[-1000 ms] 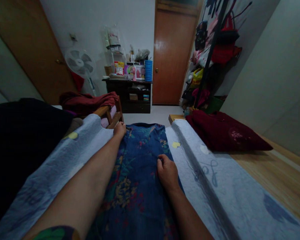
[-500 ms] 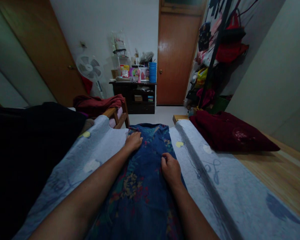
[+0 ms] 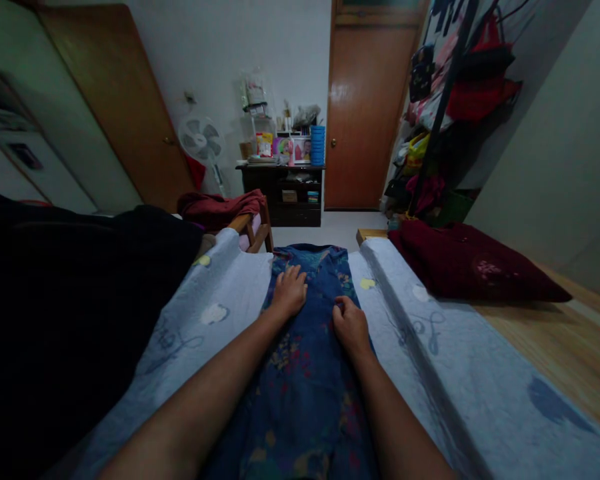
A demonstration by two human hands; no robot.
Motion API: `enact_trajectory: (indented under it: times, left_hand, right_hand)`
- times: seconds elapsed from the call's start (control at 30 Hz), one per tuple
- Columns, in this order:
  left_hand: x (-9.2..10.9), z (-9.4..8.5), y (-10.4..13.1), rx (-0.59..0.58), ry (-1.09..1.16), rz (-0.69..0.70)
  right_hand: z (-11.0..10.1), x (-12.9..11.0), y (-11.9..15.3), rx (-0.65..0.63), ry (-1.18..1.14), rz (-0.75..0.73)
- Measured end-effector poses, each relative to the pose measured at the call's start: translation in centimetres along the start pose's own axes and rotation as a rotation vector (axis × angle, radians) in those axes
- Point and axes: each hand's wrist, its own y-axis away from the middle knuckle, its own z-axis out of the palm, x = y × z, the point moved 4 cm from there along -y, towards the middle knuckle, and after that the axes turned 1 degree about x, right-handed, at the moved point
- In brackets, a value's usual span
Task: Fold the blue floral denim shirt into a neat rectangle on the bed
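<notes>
A dark blue floral garment (image 3: 305,373) lies lengthwise down the middle of the bed, its collar end at the far side. My left hand (image 3: 290,291) rests flat on its upper part, fingers stretched and slightly apart, holding nothing. Close to the garment's right edge, my right hand (image 3: 351,325) is closed, with the fingers curled toward the cloth. Whether cloth is pinched inside that hand is hidden. Under the garment spreads a light grey-blue patterned sheet (image 3: 420,373).
A black cloth heap (image 3: 75,300) covers the bed's left side. Folded maroon clothing (image 3: 480,263) lies at the right, partly on a wooden surface (image 3: 540,340). Beyond the bed are a wooden rail (image 3: 260,233), a fan (image 3: 200,140), a dark cabinet (image 3: 280,200) and hanging bags (image 3: 485,80).
My left hand has shifted from near the garment's left edge toward its middle, and its fingers have spread. The right hand stays closed by the right edge. The view has turned slightly left.
</notes>
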Motion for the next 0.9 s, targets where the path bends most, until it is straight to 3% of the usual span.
enact_trajectory:
  times: [0.17, 0.27, 0.63, 0.7, 0.9]
  left_hand:
    - [4.2, -0.7, 6.5, -0.243, 0.129, 0.039]
    - [5.5, -1.3, 10.3, -0.28, 0.177, 0.047]
    - [6.5, -4.3, 20.0, -0.472, 0.228, 0.107]
    - [6.5, -4.4, 21.3, -0.462, 0.229, 0.124]
    - [6.6, -4.0, 22.9, -0.279, 0.189, 0.112]
  right_hand:
    - [0.1, 0.3, 0.0, 0.008, -0.013, -0.022]
    - [0.1, 0.4, 0.0, 0.009, -0.017, -0.031]
    - [0.1, -0.5, 0.5, 0.034, 0.12, -0.059]
    - [0.1, -0.7, 0.6, 0.016, 0.156, -0.083]
    - [-0.2, -1.1, 2.4, -0.046, 0.206, -0.202]
